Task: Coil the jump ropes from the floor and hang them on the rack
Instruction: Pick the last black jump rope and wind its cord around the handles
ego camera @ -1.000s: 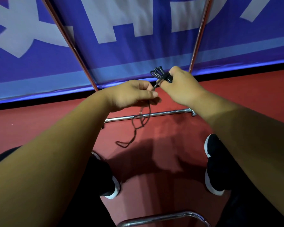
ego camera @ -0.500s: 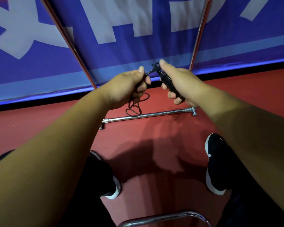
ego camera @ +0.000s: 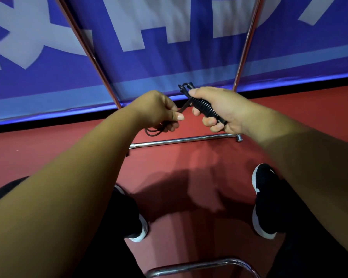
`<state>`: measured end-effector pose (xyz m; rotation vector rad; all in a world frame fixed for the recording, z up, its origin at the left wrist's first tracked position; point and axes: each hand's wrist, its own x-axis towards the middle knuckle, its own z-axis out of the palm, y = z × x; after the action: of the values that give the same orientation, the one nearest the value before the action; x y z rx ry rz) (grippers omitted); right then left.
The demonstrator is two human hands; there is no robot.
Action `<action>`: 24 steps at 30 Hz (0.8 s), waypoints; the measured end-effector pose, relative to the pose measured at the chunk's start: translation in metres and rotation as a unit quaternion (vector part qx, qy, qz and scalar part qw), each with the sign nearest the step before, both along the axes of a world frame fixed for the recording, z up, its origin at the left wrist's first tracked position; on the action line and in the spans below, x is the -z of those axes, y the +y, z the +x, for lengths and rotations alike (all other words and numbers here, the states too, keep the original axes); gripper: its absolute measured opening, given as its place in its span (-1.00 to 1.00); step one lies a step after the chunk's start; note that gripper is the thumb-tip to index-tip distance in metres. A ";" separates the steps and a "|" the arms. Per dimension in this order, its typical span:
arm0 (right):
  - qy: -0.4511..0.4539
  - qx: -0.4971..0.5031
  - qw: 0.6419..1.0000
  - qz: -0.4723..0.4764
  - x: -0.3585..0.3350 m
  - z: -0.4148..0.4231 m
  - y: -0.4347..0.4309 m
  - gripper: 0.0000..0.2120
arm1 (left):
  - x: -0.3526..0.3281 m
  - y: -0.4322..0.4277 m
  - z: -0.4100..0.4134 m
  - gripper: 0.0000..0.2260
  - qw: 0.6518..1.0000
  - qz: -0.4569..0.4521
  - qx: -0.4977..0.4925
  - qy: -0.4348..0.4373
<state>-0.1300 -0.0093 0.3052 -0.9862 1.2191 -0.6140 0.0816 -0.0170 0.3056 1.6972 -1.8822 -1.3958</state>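
Above the red floor [ego camera: 179, 169], between the poles of the rack [ego camera: 247, 43], my right hand [ego camera: 223, 109] grips the rope [ego camera: 203, 106], fingers [ego camera: 209, 123] curled round its wound turns, while my left hand [ego camera: 157, 111] pinches the free cord taut. If that pinch slackens, I judge the turns spring loose; the loop [ego camera: 155, 131] dangling under my left hand could snag. The bar [ego camera: 181, 139] lies just ahead, the banner [ego camera: 169, 67] close behind; open room is toward me.

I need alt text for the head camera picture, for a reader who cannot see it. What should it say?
A person's right hand grips a black jump rope wound into a tight bundle, while the left hand pinches its loose strand. Below lie a red floor and a metal rack bar.
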 end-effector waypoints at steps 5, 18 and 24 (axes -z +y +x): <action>-0.029 -0.019 0.999 0.013 -0.001 0.004 0.004 -0.70 | 0.006 0.000 -0.006 -0.77 0.999 -0.014 -0.023 -0.040; 0.002 -0.314 0.934 0.171 -0.005 -0.001 0.015 -0.61 | 0.002 0.001 -0.001 -0.83 0.993 -0.072 0.011 0.091; 0.180 -0.222 0.953 0.097 0.008 -0.004 0.009 -0.60 | -0.006 -0.005 -0.007 -0.81 0.965 -0.232 0.101 -0.067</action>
<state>-0.1336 -0.0007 0.2969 -1.1869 1.2878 0.0448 0.0751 -0.0216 0.3114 1.4264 -2.2849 -0.8142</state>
